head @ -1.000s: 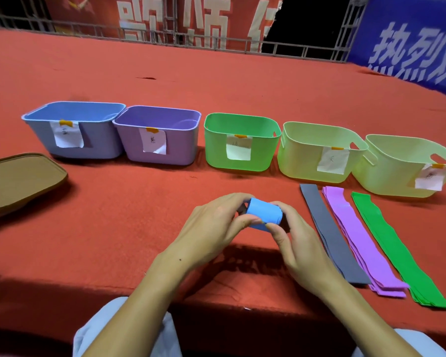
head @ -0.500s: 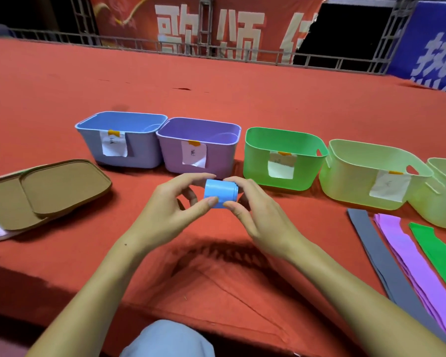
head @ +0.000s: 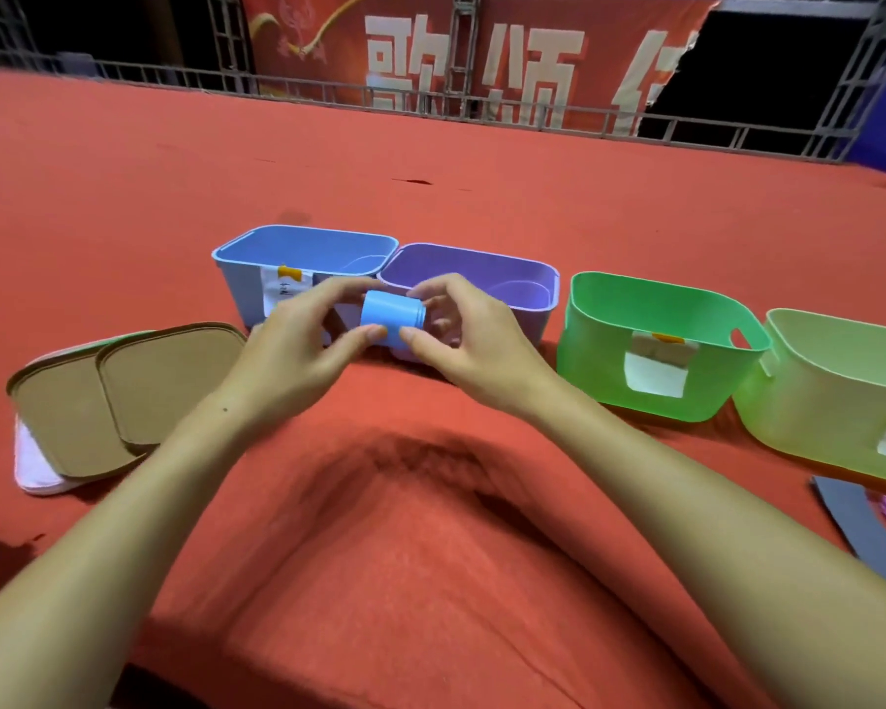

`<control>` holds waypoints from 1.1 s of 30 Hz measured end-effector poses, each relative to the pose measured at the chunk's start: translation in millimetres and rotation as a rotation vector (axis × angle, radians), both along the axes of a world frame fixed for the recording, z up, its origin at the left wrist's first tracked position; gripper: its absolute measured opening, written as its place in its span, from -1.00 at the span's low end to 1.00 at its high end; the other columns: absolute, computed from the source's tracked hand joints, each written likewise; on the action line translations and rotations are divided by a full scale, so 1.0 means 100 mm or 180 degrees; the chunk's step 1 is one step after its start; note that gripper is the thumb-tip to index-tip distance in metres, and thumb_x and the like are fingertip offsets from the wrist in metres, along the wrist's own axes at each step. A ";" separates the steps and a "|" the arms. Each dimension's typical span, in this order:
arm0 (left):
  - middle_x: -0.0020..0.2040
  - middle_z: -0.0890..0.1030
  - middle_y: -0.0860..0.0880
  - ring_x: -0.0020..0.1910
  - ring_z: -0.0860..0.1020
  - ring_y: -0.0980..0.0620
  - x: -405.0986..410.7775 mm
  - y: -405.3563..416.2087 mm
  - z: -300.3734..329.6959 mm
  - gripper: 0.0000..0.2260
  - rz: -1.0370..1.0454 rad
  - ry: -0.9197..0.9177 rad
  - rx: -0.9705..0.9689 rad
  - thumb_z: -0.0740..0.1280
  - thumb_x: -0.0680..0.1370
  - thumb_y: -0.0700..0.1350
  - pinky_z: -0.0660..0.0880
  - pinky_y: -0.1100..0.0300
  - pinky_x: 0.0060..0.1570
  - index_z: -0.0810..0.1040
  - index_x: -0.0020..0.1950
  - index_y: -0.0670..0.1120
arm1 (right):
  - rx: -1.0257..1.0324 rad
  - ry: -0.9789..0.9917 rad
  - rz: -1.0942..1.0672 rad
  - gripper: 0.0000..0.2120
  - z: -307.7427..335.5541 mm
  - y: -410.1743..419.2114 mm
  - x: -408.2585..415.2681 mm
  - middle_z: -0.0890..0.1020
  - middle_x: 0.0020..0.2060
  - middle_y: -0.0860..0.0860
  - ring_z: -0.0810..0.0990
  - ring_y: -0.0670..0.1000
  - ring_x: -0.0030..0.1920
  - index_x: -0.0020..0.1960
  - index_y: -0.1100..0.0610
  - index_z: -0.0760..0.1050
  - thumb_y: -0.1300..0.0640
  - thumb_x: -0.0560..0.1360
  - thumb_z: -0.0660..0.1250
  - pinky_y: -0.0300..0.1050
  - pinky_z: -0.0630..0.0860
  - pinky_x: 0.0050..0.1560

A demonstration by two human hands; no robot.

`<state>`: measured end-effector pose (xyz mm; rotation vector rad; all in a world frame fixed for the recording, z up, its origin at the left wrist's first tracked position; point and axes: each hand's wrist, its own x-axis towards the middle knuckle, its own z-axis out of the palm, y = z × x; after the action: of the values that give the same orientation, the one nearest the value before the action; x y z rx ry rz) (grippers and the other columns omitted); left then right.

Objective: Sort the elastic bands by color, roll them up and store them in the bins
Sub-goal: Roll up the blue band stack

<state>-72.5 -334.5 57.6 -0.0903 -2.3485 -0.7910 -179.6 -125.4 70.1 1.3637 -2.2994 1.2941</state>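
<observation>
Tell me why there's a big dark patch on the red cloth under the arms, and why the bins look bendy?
Head view: light from above makes both hands, the left hand and right hand holding the blue roll, cast a soft shadow on the cloth; the wide-angle lens bows the green bin and the fence rail; the picture is slightly blurry throughout.
</observation>
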 end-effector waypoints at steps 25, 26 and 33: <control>-0.08 0.77 -0.06 -0.13 0.73 -0.18 -1.46 -1.38 0.48 -0.70 0.0557 -0.1538 0.0172 0.61 0.43 -0.15 0.70 -0.02 -0.16 0.73 0.15 -0.11 | 0.1379 -0.0246 -0.0617 -0.52 0.32 -1.81 -1.29 0.68 0.07 0.10 0.70 0.15 -0.02 0.25 0.14 0.57 0.01 0.39 0.50 0.10 0.69 0.04; -0.07 0.77 -0.08 -0.09 0.74 -0.22 -1.47 -1.40 0.49 -0.72 0.0506 -0.1588 0.0162 0.61 0.44 -0.15 0.71 -0.06 -0.13 0.73 0.14 -0.11 | 0.1433 -0.0242 -0.0584 -0.57 0.33 -1.81 -1.30 0.70 0.03 0.12 0.72 0.16 -0.04 0.23 0.18 0.60 0.02 0.42 0.49 0.09 0.69 0.02; -0.01 0.76 -0.06 -0.13 0.62 -0.01 -1.37 -1.31 0.48 -0.82 0.0206 -0.1786 0.0019 0.54 0.57 -0.03 0.58 0.12 -0.17 0.77 0.10 -0.08 | 0.1501 -0.0093 -0.0381 -0.76 0.30 -1.70 -1.24 0.74 0.05 0.12 0.66 0.16 0.09 0.14 0.16 0.72 0.10 0.54 0.41 0.02 0.62 0.08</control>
<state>-209.8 -465.3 105.8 0.2399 -2.8531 -0.8751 -303.5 -295.6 100.2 1.3017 -2.7751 0.7671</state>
